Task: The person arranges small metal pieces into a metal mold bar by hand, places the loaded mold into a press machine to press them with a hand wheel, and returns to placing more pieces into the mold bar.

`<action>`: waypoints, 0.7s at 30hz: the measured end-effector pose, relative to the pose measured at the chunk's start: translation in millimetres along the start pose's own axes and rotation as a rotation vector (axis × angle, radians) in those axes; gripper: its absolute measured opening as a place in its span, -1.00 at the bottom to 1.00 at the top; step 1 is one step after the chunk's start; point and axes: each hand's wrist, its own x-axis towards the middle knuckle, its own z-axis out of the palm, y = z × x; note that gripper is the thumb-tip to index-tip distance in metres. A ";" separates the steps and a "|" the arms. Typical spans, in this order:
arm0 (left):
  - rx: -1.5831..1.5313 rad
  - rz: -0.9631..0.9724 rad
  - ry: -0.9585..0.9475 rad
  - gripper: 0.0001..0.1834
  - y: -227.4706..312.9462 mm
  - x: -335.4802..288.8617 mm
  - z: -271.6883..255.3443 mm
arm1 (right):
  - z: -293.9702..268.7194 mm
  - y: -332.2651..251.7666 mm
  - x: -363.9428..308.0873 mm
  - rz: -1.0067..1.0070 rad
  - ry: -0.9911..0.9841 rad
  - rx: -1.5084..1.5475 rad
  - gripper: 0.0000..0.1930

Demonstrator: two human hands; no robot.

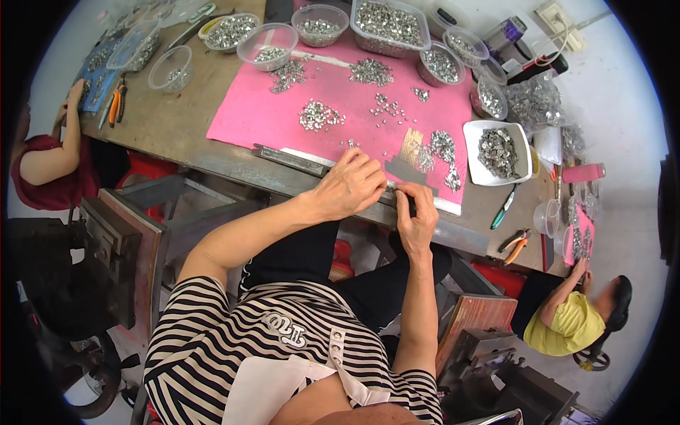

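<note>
At the table's front edge, my left hand [350, 185] is closed, its fingers bent together over a long grey metal bar [292, 160]. Right beside it my right hand [416, 216] pinches thumb and fingers at the same bar. Whatever small piece lies between the fingertips is too small and covered to name. A pink mat [241, 113] spreads beyond the hands. On it lie loose heaps of small silver metal pieces [321, 115], another silver heap [443, 145] closer to my right hand, and a flat grey plate [407, 171] with a brass-coloured strip [411, 145].
Along the back stand a rectangular plastic tub [389, 48] and several round tubs of silver pieces. Right of the mat are a white dish [470, 152], a green-handled tool [503, 207] and orange-handled pliers [516, 246]. Co-workers sit at left [49, 166] and right [574, 326].
</note>
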 end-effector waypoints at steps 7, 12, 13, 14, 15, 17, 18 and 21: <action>-0.034 -0.029 0.012 -0.86 4.0 -5.6 -3.1 | 6.8 -0.7 -4.3 -0.008 -0.009 -0.092 -0.80; 0.194 -0.266 0.129 -0.92 -41.2 -8.9 -43.9 | 9.2 -5.6 -2.3 -0.018 -0.002 -0.135 -0.78; 0.220 -0.330 0.144 -0.92 -51.7 -8.8 -52.2 | 9.6 -6.2 -2.0 -0.020 -0.002 -0.133 -0.78; 0.252 -0.343 0.158 -0.91 -61.3 -10.5 -57.2 | 10.8 -6.4 -1.7 -0.025 0.000 -0.146 -0.78; 0.256 -0.345 0.158 -0.91 -67.7 -12.1 -62.1 | 11.8 -6.6 -2.0 -0.029 0.002 -0.159 -0.78; 0.279 -0.335 0.065 -0.90 -75.9 -13.2 -67.5 | 11.0 -4.6 -3.2 -0.028 0.005 -0.152 -0.78; 0.279 -0.335 0.063 -0.90 -76.4 -13.8 -67.8 | 11.1 -4.0 -4.2 -0.026 0.008 -0.148 -0.78; 0.259 -0.321 0.009 -0.90 -76.0 -12.3 -65.6 | 9.5 -3.9 -4.8 0.018 0.056 -0.074 -0.83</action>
